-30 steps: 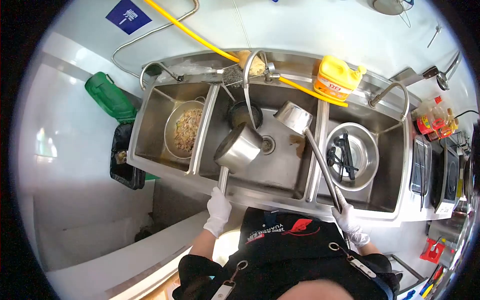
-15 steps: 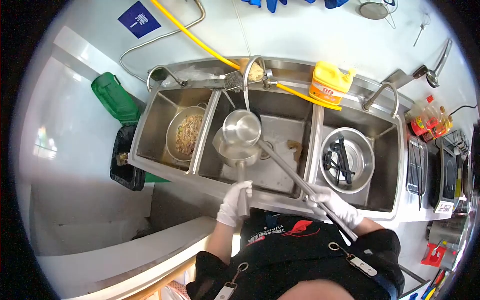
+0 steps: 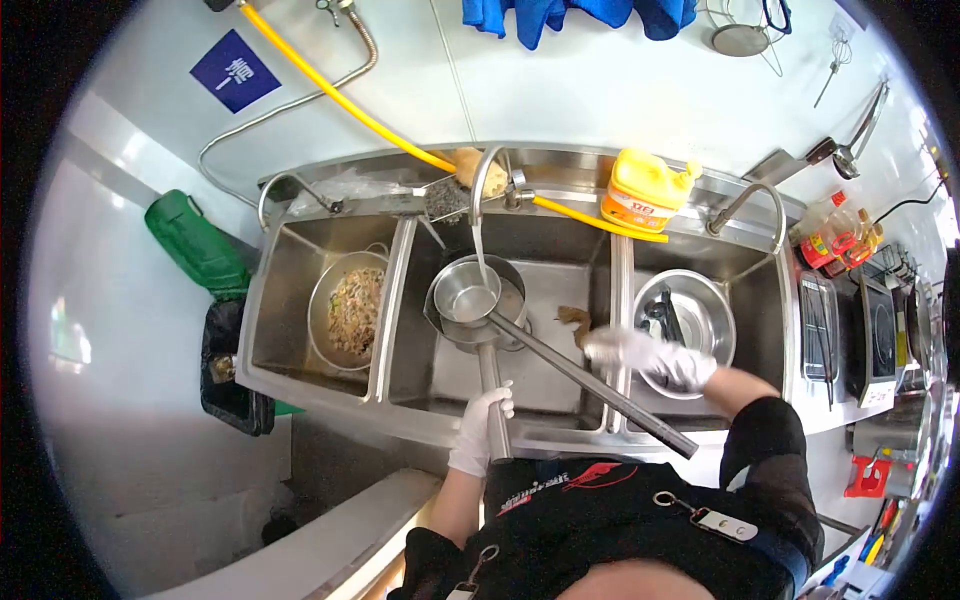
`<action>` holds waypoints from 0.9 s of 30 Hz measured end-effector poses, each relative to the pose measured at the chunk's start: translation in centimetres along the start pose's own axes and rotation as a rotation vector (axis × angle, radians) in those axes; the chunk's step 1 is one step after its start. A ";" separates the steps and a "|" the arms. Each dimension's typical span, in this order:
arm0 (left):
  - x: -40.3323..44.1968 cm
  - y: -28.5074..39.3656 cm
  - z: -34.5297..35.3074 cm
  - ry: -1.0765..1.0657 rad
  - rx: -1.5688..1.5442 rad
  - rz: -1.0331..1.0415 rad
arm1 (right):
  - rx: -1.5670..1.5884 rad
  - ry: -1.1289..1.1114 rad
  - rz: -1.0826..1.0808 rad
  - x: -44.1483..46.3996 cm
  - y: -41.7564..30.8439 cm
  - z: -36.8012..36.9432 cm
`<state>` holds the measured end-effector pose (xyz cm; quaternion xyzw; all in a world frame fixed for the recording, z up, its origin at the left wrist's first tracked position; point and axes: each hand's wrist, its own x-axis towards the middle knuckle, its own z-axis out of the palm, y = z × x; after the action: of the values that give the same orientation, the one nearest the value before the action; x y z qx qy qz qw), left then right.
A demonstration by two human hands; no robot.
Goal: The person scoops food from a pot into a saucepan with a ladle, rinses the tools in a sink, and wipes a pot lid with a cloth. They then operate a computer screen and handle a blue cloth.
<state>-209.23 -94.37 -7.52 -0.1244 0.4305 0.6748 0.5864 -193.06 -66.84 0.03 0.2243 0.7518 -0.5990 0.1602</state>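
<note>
In the middle basin, a metal saucepan [image 3: 513, 300] stands under the tap [image 3: 490, 165]. My left hand [image 3: 482, 430], in a white glove, is closed around the saucepan's handle. A long-handled metal ladle [image 3: 468, 290] rests with its round bowl over the saucepan, and water runs from the tap into the bowl. Its handle slants right across the sink's front edge. My right hand [image 3: 655, 358], also gloved, is over the divider beyond that handle and apart from it. Motion smears its fingers, which are close to a brown scrap [image 3: 575, 322] in the basin.
The left basin holds a pan of food scraps [image 3: 350, 315]. A steel bowl with black utensils [image 3: 690, 320] stands in the right basin. Behind are a yellow detergent jug [image 3: 645, 190] and a yellow hose [image 3: 340, 95]. A green-lidded bin [image 3: 195, 245] stands left.
My right hand has let go of the ladle's handle and moved forward over the divider. The ladle now lies against the sink's front edge. My left hand keeps hold of the saucepan.
</note>
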 end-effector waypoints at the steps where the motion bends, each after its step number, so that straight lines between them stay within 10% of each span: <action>1: 0.1 0.4 0.4 0.002 -0.003 -0.009 | -0.059 0.063 -0.134 3.1 0.8 -1.8; 4: 2.2 0.3 -0.9 -0.031 0.006 -0.055 | -0.642 0.546 -0.304 11.4 -2.0 -6.6; 15: 5.0 0.3 -3.0 -0.082 0.077 -0.120 | -1.348 0.618 -0.368 30.3 -2.0 -13.2; 22: 4.3 0.2 -3.2 -0.055 0.122 -0.159 | -0.992 0.594 -0.546 28.5 -6.3 -15.0; 27: 3.6 -0.2 -3.5 -0.046 0.135 -0.160 | -0.474 0.862 -0.132 30.8 -2.6 -13.5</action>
<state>-211.25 -94.46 -12.10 -0.1030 0.4502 0.5980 0.6550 -220.23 -49.75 -10.40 0.3608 0.8778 -0.2730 -0.1572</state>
